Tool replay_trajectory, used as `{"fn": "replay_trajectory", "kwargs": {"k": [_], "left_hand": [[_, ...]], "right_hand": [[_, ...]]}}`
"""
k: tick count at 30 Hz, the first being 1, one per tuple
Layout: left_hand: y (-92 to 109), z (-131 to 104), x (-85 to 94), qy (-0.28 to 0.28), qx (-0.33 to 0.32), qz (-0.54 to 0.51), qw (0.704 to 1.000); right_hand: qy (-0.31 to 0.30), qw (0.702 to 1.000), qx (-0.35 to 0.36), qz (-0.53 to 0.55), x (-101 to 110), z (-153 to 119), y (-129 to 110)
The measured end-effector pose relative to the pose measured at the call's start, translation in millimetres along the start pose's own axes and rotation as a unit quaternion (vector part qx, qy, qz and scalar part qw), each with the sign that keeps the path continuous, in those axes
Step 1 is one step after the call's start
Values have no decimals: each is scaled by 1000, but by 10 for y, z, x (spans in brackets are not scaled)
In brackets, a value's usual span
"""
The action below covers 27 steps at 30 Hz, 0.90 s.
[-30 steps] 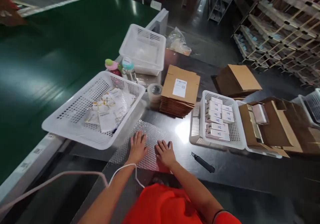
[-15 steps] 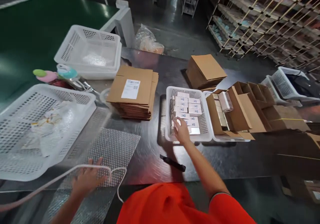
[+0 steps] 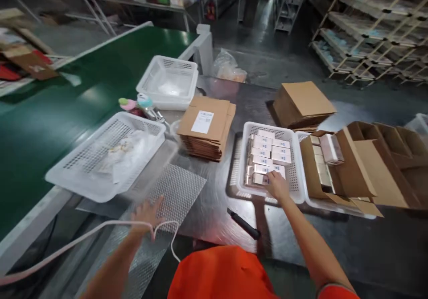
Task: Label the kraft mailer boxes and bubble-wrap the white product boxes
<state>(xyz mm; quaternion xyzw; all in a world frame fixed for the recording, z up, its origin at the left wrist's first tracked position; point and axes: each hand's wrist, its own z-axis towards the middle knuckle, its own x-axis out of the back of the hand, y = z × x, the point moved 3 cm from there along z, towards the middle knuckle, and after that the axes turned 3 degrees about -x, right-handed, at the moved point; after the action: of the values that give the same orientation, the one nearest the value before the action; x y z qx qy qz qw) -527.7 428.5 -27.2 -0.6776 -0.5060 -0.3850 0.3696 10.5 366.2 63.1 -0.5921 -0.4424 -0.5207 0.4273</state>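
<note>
My left hand (image 3: pixel 149 214) lies with fingers spread on a sheet of bubble wrap (image 3: pixel 180 185), near a pale cord (image 3: pixel 110 222) that crosses by the wrist. My right hand (image 3: pixel 278 186) reaches into the front of a white perforated basket (image 3: pixel 241 156) holding rows of small white boxes (image 3: pixel 262 153). Its fingers are bent around the end of one small box (image 3: pixel 259 178) in the front row; the fingertips are partly hidden. A black box cutter (image 3: pixel 244 224) lies on the metal table (image 3: pixel 214 201) between my arms.
Flattened cartons (image 3: pixel 209 120) are stacked mid-table, with more cardboard (image 3: pixel 306 98) behind. An open carton (image 3: pixel 351 165) with boxes sits right. At left are a basket with plastic bags (image 3: pixel 107 156), stacked baskets (image 3: pixel 167 83), and a green conveyor (image 3: pixel 100 80).
The camera view has turned left, so everything sits further right. My right hand has shifted rightward within the basket along the front boxes. My left hand stays spread on the bubble wrap.
</note>
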Motion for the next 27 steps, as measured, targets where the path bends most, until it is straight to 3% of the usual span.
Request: {"fn": "replay_trajectory", "kwargs": {"k": [3,5,8,13,15,17,19,22,25,27], "left_hand": [[-55,-4,17,16,-10,-58,998],[-143,-5,-42,37,-29,-96,994],[-296,-24,-191,55,-46,-138,988],[-491,-1,-355,110,-54,-263,957],[-555,34,-388,124,-40,-333,934],[-591,67,-401,125,-23,-372,919],[-586,87,-375,128,-15,-373,919],[-523,67,-288,139,-30,-341,929],[-469,-48,-252,133,-49,-308,941],[-467,-149,-265,127,-49,-294,946]], "right_hand": [[124,990,7,72,154,-71,-67],[178,973,50,138,242,-113,-396],[139,961,116,209,194,-132,-1381],[-11,972,120,201,-341,-149,-3364],[-41,976,127,172,-577,-170,-3929],[-64,979,130,142,-769,-184,-4293],[-87,981,122,121,-900,-189,-4479],[-101,984,93,109,-956,-222,-4534],[-96,983,63,142,-870,-354,-4407],[-94,977,65,181,-771,-468,-4200]]}}
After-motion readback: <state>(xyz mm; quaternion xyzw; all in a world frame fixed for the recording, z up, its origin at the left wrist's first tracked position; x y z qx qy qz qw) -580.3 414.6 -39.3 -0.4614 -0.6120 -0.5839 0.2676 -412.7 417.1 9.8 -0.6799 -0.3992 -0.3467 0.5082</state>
